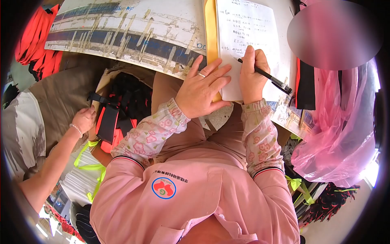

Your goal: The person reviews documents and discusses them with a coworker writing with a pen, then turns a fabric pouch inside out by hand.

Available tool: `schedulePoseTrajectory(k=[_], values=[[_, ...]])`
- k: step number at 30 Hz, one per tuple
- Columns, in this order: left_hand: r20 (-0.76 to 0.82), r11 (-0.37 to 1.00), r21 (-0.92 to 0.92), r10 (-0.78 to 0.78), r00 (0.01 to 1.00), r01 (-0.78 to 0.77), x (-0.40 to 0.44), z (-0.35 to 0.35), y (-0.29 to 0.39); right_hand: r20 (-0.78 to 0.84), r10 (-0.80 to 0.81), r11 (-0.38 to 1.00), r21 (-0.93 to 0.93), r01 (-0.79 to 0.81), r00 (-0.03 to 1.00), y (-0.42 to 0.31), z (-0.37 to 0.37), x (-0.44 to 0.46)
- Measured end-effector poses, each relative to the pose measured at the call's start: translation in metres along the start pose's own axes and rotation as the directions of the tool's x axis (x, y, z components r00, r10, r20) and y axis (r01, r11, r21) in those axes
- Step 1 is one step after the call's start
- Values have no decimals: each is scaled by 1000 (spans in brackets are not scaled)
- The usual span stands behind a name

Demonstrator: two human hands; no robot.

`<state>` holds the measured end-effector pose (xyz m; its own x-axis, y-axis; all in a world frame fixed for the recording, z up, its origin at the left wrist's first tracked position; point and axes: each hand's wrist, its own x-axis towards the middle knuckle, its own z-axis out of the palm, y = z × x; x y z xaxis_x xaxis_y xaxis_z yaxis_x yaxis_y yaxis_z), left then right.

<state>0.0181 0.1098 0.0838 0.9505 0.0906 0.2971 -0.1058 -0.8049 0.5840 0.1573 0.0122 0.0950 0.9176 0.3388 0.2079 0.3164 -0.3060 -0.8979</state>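
My right hand (254, 75) is closed around a black pen (273, 79), its tip pointing left over the notebook page (260, 34). Handwritten lines fill the upper part of that white page. My left hand (203, 87) lies spread at the page's lower left edge, a ring on one finger. Part of it rests over the yellow strip (211, 28) along the notebook's left side. Both forearms wear flower-patterned sleeve covers.
The worn table (170, 24) carries strips of old tape. At left, another person's hand (84, 120) with a bracelet reaches beside a box of black and red straps (126, 97). Pink plastic (331, 134) hangs at right. Red-orange straps (36, 36) hang at upper left.
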Motion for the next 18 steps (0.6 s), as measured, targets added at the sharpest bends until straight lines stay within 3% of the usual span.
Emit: schedulePoseTrajectory(k=[18], values=[[-5, 1000, 4, 0, 1000, 0, 0, 0, 1, -27, 14, 1000, 2, -13, 1000, -2, 0, -1]])
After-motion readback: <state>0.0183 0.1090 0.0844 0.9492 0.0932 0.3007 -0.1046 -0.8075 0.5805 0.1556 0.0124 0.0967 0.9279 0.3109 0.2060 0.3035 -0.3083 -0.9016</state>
